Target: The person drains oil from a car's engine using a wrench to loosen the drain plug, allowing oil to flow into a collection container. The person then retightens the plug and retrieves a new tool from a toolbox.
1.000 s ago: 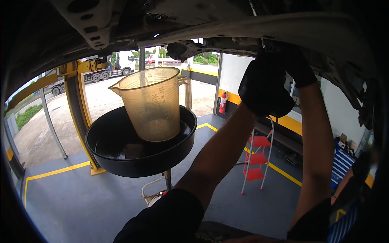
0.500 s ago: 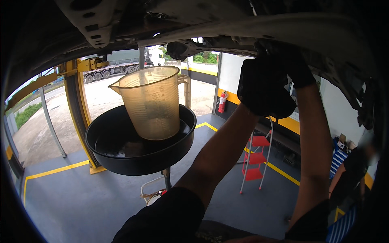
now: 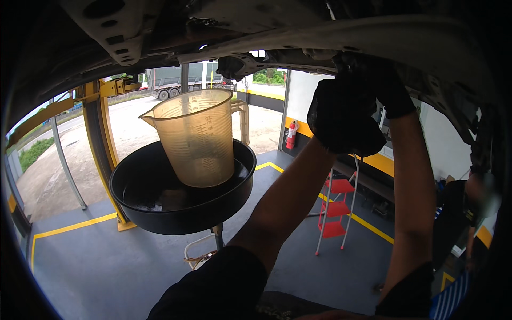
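Note:
Both my hands are raised in black gloves to the underside of a lifted vehicle (image 3: 256,40). My left hand (image 3: 344,117) is closed into a dark bunch, and whatever is in it is hidden. Close behind it and a little higher, my right hand (image 3: 388,90) reaches in from the right against the dark underbody parts. Its fingers are lost in shadow. To the left of my forearms, a translucent yellowish measuring jug (image 3: 196,141) with a spout and handle stands, slightly tilted, in a round black drain pan (image 3: 176,220) on a pole.
A yellow lift post (image 3: 101,144) rises at the left. A red step ladder (image 3: 337,208) stands beyond my arms, and a fire extinguisher (image 3: 292,135) hangs by the wall. Another person (image 3: 453,213) is at the right edge. Outside, a truck (image 3: 178,80) is on the road.
The truck outside has moved left. The person at the right has shifted posture. My hands stay together at the underbody, with barely any shift.

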Tool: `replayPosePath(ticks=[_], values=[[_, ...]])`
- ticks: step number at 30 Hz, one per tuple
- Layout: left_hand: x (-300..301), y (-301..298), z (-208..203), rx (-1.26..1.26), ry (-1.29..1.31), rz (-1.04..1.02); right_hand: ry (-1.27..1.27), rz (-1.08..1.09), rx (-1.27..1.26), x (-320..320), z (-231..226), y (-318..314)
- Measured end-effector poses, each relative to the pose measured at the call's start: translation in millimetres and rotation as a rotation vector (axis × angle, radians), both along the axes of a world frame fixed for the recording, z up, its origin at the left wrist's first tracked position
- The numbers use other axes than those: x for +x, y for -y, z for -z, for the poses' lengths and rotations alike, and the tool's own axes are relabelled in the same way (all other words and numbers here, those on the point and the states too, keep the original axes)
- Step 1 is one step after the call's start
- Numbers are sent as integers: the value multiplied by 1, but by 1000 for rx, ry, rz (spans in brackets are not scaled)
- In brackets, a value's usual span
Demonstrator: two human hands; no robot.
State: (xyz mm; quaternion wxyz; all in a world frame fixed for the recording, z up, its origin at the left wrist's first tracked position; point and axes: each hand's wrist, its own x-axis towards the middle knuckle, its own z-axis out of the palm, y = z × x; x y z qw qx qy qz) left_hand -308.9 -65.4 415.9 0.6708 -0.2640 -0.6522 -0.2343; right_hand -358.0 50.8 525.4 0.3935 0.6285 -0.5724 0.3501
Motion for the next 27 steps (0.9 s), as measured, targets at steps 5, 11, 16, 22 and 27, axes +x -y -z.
replayPosePath(ticks=[5, 11, 16, 22, 27], values=[[-2, -5, -2, 2, -9, 8, -374, 541, -5, 43, 10, 11], [4, 3, 5, -4, -10, -9, 275, -201, 3, 17, 16, 4], [8, 2, -1, -10, -22, -12, -267, 105, -206, -4, 12, 9], [7, -2, -2, -9, -26, -10, -336, 285, -131, 30, 17, 7], [11, 0, 3, -12, -25, -21, -586, 452, -135, 30, 17, 9]])
